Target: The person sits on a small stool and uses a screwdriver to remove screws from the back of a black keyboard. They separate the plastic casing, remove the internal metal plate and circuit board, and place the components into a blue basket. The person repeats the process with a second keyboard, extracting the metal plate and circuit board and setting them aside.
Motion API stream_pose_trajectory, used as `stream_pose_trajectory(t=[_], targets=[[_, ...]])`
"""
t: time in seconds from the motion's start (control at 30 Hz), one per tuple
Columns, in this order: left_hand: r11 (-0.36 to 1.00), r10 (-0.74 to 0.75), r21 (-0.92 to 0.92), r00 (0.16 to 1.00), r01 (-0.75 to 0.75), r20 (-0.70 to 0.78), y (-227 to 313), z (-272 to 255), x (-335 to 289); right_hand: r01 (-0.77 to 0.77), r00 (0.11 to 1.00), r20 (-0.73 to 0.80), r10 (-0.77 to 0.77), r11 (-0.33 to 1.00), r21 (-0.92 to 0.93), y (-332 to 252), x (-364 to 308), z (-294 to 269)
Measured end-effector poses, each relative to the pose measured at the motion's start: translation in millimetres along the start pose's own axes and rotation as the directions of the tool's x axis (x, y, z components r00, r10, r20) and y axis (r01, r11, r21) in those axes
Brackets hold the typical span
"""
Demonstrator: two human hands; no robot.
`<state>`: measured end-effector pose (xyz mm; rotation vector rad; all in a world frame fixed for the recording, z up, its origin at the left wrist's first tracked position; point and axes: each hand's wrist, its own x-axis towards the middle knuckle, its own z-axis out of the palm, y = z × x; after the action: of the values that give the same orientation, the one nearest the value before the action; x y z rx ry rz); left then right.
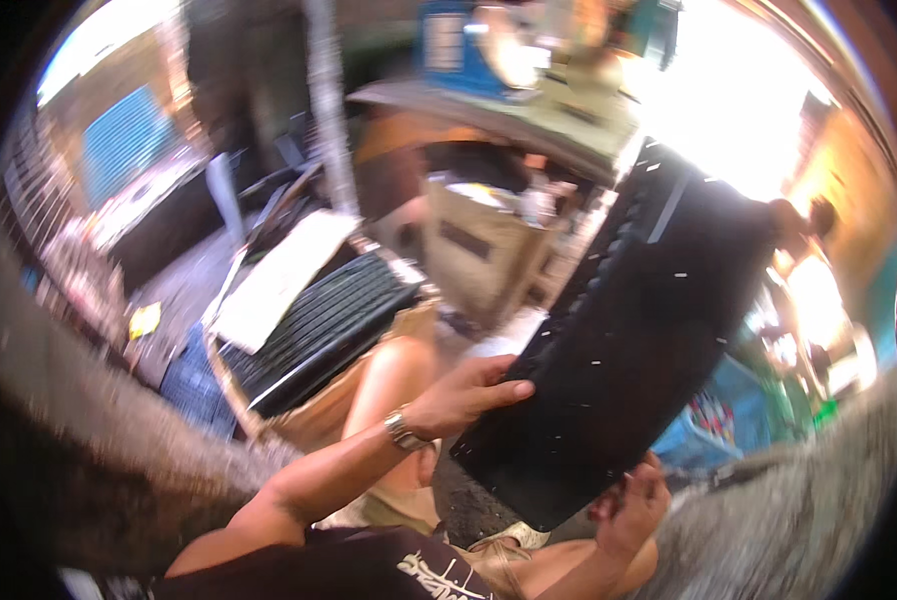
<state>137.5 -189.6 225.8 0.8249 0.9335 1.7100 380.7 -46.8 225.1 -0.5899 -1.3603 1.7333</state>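
Note:
I hold a long black keyboard (629, 330) turned underside up, slanting from the lower middle to the upper right. My left hand (464, 395), with a metal watch on the wrist, grips its left long edge near the lower end. My right hand (634, 505) holds the lower right corner from below, fingers curled around the edge. Key rows show only along the keyboard's left rim. My bare knee is under the left hand.
A stack of other black keyboards (319, 330) lies in a cardboard box at left, with a pale board (279, 275) on top. A brown cardboard box (484, 250) stands behind. A cluttered table (509, 115) is farther back. Blue plastic (714, 420) lies at right on grey ground.

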Motion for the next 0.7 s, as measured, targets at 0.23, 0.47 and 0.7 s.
stream_pose_trajectory(t=[0.23, 0.47, 0.7], targets=[[0.798, 0.591, 0.303, 0.578, -0.522, -0.563, 67, -85, -127, -0.231, 0.955, -0.211, 0.207, 0.968, -0.101, 37, -4, -10], [0.191, 0.98, 0.297, -0.168, 0.935, -0.103, 203, -266, -265, -0.241, 0.971, -0.064, 0.232, 0.946, -0.216, 95, -12, -23], [0.365, 0.779, -0.107, -0.366, 0.925, -0.508, 258, -351, -390, -0.262, 0.963, 0.004, 0.269, 0.94, -0.219, 107, -14, -29]])
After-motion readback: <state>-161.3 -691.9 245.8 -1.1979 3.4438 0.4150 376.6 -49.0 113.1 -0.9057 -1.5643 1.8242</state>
